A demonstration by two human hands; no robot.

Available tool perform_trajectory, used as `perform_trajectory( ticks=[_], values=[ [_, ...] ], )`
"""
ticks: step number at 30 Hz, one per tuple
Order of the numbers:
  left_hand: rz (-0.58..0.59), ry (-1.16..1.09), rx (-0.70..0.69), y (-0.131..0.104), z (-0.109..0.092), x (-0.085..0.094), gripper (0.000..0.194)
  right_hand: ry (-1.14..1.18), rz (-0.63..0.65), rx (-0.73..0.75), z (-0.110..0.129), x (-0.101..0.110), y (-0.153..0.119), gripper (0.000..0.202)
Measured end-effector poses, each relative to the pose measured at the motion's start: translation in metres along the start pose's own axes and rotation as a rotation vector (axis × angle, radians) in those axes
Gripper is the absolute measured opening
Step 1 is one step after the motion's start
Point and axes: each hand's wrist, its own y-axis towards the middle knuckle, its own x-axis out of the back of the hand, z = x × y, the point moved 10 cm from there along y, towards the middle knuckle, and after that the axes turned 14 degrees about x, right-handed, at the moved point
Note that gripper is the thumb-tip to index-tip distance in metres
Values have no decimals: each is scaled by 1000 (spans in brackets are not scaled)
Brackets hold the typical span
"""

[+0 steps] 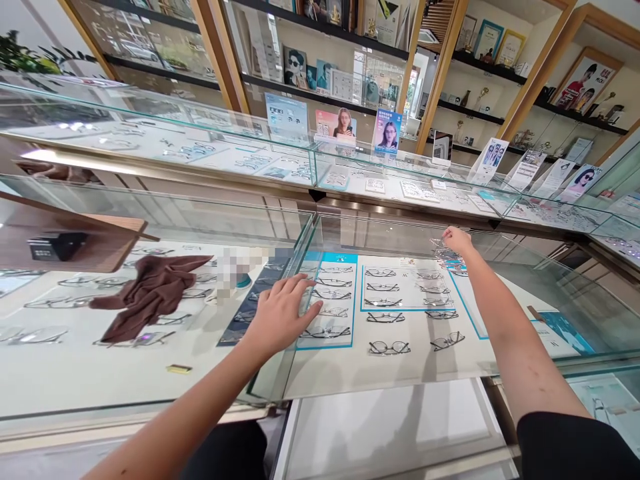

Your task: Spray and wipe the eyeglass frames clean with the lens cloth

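Glasses [443,248] sit pinched in our right hand [456,240], up at the far edge of the display tray [450,363] inside the glass case. Our left hand [284,313] is open and lies flat near the tray's left edge, its fingers touching a pair of frames [326,331]. A brown cloth [150,293] lies in the case next door. We think the thin glasses could slip and fall on the other pairs, because our arm is stretched far and could bump the rows.

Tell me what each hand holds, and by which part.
Right hand pinches thin-framed glasses; the part held cannot be told. Left hand holds nothing, resting flat on the glass.
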Motion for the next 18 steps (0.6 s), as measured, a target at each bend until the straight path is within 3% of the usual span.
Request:
perform_trajectory(
  ticks=[6,10,12,14,18],
  values=[
    [21,10,-1,1,-2,-2,53,38,-84,-55,10,18,-7,16],
    [13,9,-7,0,-3,-1,52,52,-255,-6,43,48,-18,19],
    [15,13,-7,0,-4,-2,52,93,-326,89,74,62,-29,19],
    [13,18,-3,1,-4,-2,52,195,-422,300,121,78,-52,14],
    [7,30,-10,2,-7,-2,50,339,-601,803,228,115,-148,14]
  ],
)
